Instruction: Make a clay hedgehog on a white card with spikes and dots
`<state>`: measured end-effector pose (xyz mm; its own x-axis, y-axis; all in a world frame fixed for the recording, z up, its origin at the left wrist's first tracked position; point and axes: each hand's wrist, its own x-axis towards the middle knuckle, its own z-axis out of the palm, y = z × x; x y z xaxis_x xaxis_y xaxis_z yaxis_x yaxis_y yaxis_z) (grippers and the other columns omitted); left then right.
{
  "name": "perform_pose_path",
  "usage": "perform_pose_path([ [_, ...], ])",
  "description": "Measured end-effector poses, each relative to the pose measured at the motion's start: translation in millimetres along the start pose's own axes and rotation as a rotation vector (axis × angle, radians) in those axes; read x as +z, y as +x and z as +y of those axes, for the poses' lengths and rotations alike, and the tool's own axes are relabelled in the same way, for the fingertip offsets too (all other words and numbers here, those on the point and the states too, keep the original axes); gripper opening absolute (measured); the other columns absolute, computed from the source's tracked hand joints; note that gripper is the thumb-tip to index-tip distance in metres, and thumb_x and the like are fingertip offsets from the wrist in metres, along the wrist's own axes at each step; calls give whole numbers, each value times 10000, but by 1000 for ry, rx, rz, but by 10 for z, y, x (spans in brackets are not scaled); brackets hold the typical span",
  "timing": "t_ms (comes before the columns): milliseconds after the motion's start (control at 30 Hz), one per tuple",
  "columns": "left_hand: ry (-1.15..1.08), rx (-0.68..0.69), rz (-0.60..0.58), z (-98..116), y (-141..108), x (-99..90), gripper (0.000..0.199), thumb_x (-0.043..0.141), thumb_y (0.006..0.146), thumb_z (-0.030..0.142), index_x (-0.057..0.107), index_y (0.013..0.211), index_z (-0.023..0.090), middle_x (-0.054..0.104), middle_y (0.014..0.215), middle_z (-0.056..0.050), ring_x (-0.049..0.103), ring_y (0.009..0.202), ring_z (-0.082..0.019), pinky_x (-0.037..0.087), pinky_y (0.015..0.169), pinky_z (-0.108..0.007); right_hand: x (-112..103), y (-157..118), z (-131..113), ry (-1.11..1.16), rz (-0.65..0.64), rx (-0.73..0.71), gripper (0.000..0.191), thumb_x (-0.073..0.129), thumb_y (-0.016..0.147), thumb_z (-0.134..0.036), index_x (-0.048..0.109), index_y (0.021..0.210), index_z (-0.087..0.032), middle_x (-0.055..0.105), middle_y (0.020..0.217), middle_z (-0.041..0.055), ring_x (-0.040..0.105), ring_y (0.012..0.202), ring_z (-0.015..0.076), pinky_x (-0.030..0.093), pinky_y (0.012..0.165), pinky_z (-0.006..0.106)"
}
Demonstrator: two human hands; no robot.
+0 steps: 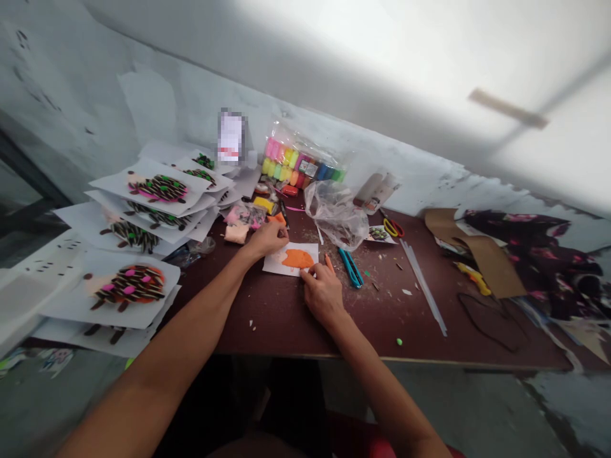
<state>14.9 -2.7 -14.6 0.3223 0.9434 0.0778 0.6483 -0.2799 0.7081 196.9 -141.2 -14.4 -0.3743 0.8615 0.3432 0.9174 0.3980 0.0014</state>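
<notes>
Two hands at the desk [277,324]; right hand [324,292] nearer, fingers bent at the clay's near edge, any pinch unclear; orange clay [296,258] on the card [272,266]; left hand [268,239] at the card's far edge, fingers curled, contents hidden; light, even fingertip pressure probably best preserves the clay's edge.

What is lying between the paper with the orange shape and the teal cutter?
A small orange piece lies between the paper and cutter, in the head view.

Gap betw. cutter [351,267] & strips [424,289]; paper stack [119,191] blocks L, bag [337,213] blocks rear.
</notes>
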Motion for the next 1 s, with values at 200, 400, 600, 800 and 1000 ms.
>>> perform_pose_path([
  [200,-20,5,-5,3,-4,-7,155,576,709,160,723,761,152,706,738,-48,596,663,-163,402,604,-244,-6,-2,4,4,12,21,343,485,922,-99,740,1097,-249,636,902,64,558,809,190,398,1091,433],
  [400,-3,10,-2,7,-6,-14,171,577,708,174,735,769,151,714,742,-49,604,670,-168,413,601,-240,-14,9,-11,47,-17,30,310,521,906,-104,756,1055,-241,625,898,78,565,820,205,435,1033,443],
  [600,6,8,8,1,0,1,171,578,715,168,737,776,151,717,742,-49,611,669,-167,414,592,-236,3,-27,39,72,103,64,392,476,909,-78,756,1089,-284,623,881,39,566,796,175,384,1153,447],
  [800,2,5,11,11,-6,-4,164,583,716,166,735,771,147,716,750,-57,616,682,-175,423,608,-244,4,-30,35,27,64,12,328,505,909,-84,763,1017,-255,621,860,41,566,797,175,337,1187,466],
  [1000,-15,4,-1,22,-12,-22,156,584,707,155,732,759,147,717,750,-55,611,677,-175,419,613,-247,-24,-26,3,53,54,10,335,486,900,-75,758,1000,-245,638,861,43,575,781,181,344,1181,467],
])
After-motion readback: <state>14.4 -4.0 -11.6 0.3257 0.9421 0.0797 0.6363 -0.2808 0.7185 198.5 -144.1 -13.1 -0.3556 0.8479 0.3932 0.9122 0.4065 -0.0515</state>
